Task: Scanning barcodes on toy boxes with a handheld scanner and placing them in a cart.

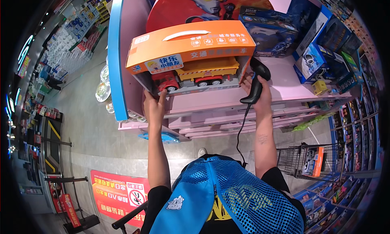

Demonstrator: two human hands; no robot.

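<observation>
An orange toy box (189,48) with a white carry handle stands at the front of the pink shelf (195,104). Through its open-looking front shows a toy dump truck (198,75) with a red cab and yellow bed. My left hand (154,104) grips the box's lower left corner, thumb on the front edge. My right hand (259,90) holds a black handheld barcode scanner (257,80), its cable hanging down towards my waist. The fingertips of that same hand touch the box's lower right corner.
Dark blue toy boxes (269,33) and a small yellow box (320,87) stand to the right. A blue-edged side panel (117,57) bounds the shelf on the left. A wire shopping cart (292,161) holding an orange box is at the lower right. Metal rails (71,161) stand lower left.
</observation>
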